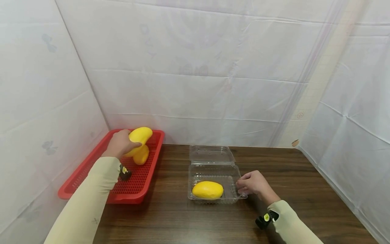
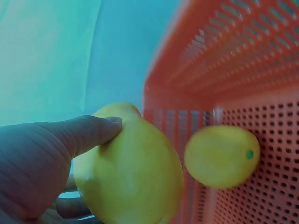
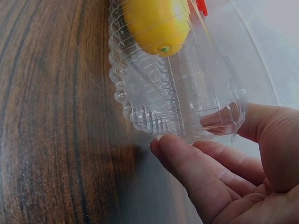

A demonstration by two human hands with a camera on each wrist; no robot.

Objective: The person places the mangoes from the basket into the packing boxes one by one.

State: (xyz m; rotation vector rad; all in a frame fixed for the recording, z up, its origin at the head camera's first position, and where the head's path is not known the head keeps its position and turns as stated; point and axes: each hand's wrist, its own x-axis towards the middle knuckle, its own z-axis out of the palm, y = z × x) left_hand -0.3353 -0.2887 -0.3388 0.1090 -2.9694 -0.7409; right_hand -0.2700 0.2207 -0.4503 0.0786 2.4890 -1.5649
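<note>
White sheeting [image 1: 198, 101] rises behind the clear plastic clamshell box [image 1: 230, 181] and to both sides of it. The dark wood-grain table [image 1: 170, 220] lies beneath the clamshell box and spreads around it on all sides.

Left of the clamshell box, well apart from it, is the red perforated plastic basket [image 1: 129, 199], open at the top, its long sides running away from the person. One yellow mango [image 1: 141, 156] lies inside on the slotted floor, in the far half; the left wrist view shows a green stem spot on it.

The clamshell box stands open, its ribbed lid [image 1: 210, 155] folded back flat from the hinge on the far side. A second mango [image 1: 208, 189] lies lengthwise in its tray, against the near left part, with the green-spotted end turned to the right.

At the right wall of the clamshell box, the right hand [image 1: 253, 183] pinches the rim, thumb on the inner side and fingers outside.

Left of the clamshell box, over the basket, the left hand [image 1: 121, 144] grips a third mango [image 1: 141, 134], thumb on top and fingers curled around. It is tilted; whether it touches the mango in the basket, I cannot tell.
</note>
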